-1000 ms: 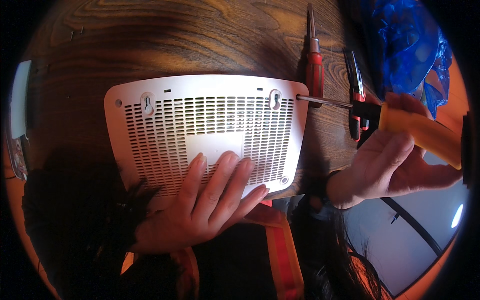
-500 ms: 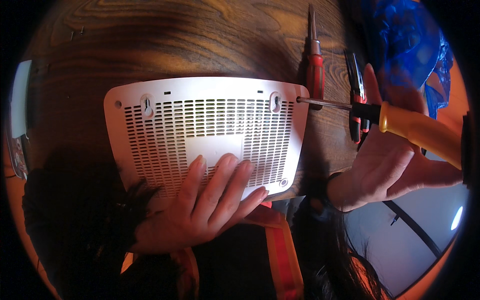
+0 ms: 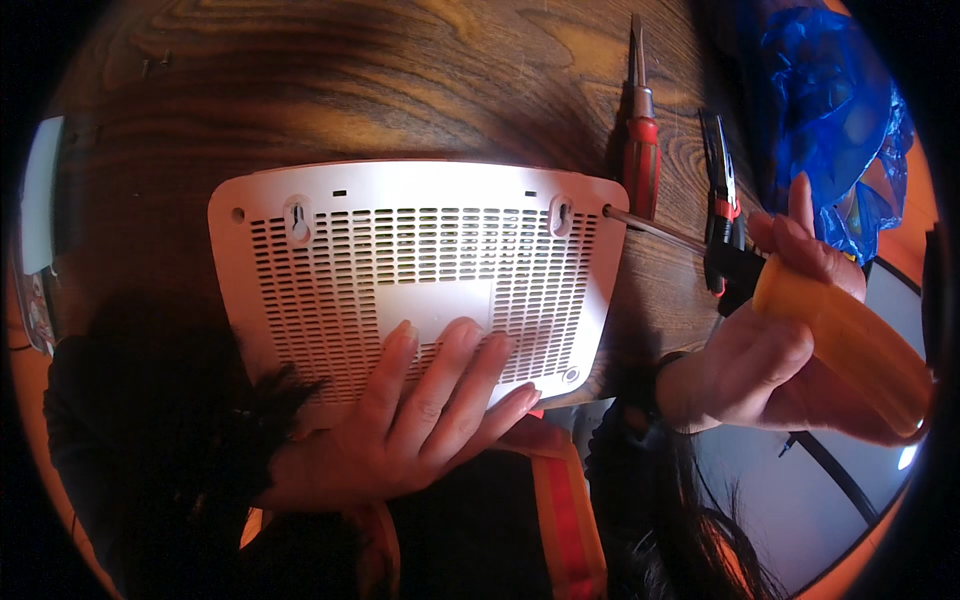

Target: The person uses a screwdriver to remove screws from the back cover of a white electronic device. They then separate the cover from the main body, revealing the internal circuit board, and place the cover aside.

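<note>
A white plastic casing (image 3: 430,188) with rows of slots, like the back of a router, lies on the wooden table near its front edge. Spread flat over its lower middle is my left hand (image 3: 420,410), fingers stretched out and pressing on the slots. A yellow-handled screwdriver (image 3: 835,335) reaches in from the right, its shaft tip in the screw hole at the casing's upper right corner. My right hand (image 3: 755,365) grips the handle between thumb and fingers, some of them hidden behind it.
A red-handled screwdriver (image 3: 642,150) lies on the wooden table (image 3: 400,85) beyond the casing's right corner. Right of it are red-and-black pliers (image 3: 722,190) and a crumpled blue plastic bag (image 3: 830,110). Small screws (image 3: 155,65) lie at the far left; a white object (image 3: 42,195) stands at the left edge.
My right hand has closed around the yellow handle from a more open pose. The handle end has swung toward me, tilting the screwdriver. My left hand stays on the casing.
</note>
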Motion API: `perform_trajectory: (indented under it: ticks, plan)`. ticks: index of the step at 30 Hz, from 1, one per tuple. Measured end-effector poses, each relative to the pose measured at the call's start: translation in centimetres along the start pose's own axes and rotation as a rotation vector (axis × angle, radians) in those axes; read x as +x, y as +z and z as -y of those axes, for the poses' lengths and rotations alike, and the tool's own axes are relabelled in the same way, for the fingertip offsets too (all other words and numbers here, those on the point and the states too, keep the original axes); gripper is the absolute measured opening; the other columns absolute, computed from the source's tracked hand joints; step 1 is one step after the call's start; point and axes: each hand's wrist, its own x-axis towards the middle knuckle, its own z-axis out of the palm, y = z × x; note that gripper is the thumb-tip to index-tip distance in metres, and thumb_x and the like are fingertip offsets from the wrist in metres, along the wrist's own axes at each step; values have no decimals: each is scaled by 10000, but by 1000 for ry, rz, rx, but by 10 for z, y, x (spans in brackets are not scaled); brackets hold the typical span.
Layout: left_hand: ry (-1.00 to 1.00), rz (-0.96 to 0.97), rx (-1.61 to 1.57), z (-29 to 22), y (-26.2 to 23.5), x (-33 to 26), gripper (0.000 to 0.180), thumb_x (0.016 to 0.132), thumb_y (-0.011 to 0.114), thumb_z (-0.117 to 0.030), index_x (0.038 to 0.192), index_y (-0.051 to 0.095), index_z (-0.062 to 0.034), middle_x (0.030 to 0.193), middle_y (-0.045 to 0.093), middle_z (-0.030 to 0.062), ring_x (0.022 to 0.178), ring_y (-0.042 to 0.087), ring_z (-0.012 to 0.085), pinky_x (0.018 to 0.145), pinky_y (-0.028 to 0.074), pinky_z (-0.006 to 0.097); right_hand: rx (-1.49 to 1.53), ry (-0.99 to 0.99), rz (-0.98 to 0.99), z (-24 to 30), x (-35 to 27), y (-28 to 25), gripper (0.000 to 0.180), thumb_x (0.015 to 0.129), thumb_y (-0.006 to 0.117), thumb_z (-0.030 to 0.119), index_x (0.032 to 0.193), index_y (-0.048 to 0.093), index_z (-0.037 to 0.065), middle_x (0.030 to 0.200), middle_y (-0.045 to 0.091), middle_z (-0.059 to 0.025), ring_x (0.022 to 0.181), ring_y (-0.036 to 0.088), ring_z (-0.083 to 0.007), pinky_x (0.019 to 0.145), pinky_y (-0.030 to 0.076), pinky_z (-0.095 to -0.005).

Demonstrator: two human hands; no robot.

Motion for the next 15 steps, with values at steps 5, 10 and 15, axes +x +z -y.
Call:
perform_trajectory:
  ticks: [5, 10, 15]
  plan:
    - [33, 28, 19, 11, -4, -2, 578, 873, 543, -385, 1358, 337, -148, 1273, 473, 146, 1209, 443, 322, 983, 389, 516, 132, -148, -410, -8, 15, 30, 490, 903, 454, 325, 1280, 322, 41, 1041, 575, -213, 852, 634, -301, 902, 447, -561]
    - [-5, -1, 20, 11, -1, -3, 532, 900, 485, -374, 1356, 353, -134, 1325, 462, 122, 1245, 420, 312, 1001, 366, 520, 169, 93, -556, 8, 19, 47, 565, 891, 484, 111, 1365, 185, 179, 979, 595, -263, 807, 643, -345, 799, 519, -504]
    - [61, 6, -22, 13, -2, -2, 540, 885, 501, -428, 1320, 393, -126, 1188, 538, 208, 1129, 517, 356, 931, 409, 542, 286, 88, -784, 9, 17, 48, 689, 842, 551, -7, 1382, 176, 202, 929, 612, -235, 757, 656, -333, 629, 577, -416]
